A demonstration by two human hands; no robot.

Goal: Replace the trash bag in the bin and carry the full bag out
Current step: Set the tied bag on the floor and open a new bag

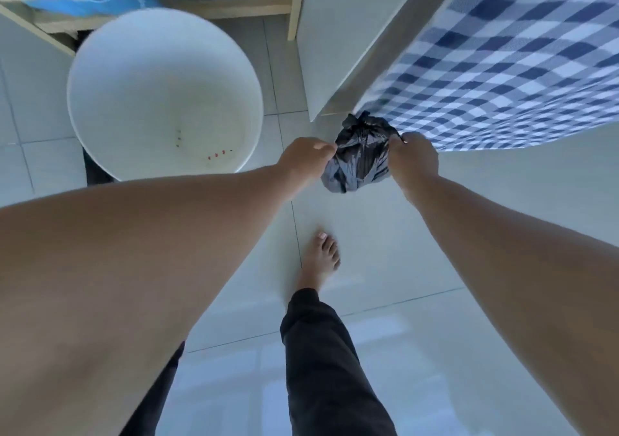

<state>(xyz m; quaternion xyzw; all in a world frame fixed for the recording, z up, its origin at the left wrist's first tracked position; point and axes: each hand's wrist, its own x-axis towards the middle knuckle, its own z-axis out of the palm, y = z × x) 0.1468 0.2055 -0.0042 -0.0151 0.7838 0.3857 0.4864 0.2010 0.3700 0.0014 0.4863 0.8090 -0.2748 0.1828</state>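
A round white bin [100, 107] stands on the floor at upper left, with no liner inside and a few small specks near its bottom. To its right, at mid-height, a small crumpled black trash bag [360, 154] hangs in the air between both hands. My left hand [306, 157] pinches the bag's left edge. My right hand [415, 159] grips its right edge. The bag is bunched up, with a knotted tuft at its top.
A table with a blue-and-white checked cloth [522, 57] juts in at upper right, just behind the bag. A wooden shelf [291, 3] with blue items stands behind the bin. My bare foot [321, 258] and dark trouser leg are on the pale tiled floor [435, 352].
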